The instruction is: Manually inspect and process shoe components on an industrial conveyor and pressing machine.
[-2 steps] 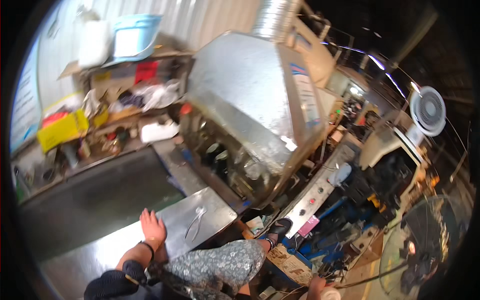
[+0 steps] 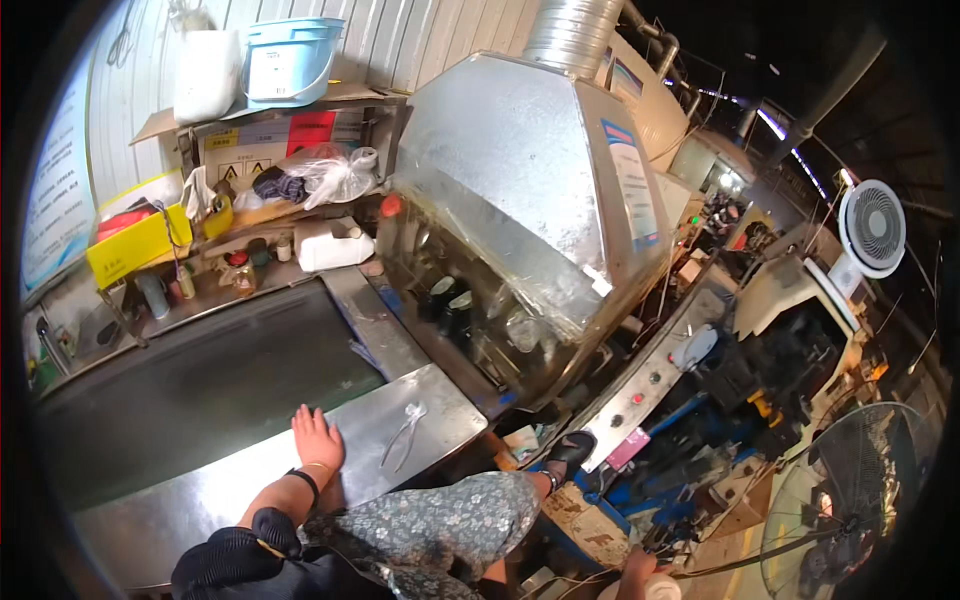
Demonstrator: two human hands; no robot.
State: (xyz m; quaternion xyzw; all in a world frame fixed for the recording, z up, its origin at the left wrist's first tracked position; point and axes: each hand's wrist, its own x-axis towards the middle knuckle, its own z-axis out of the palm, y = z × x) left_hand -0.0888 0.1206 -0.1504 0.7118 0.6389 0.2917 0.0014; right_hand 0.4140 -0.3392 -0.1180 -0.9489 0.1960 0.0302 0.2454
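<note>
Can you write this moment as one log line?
left hand: resting on metal surface | right hand: picture's bottom, grip unclear | pliers: on metal surface

My left hand rests palm-down on the metal bench top, where pliers lie to its right, and the upper shelf beyond carries a white container and a blue bucket.

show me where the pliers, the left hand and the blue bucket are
Pliers (image 2: 412, 417): head view, near the pivot.
Left hand (image 2: 318, 442): head view, back of the hand.
Blue bucket (image 2: 296, 66): head view, middle of the outer wall.
</note>
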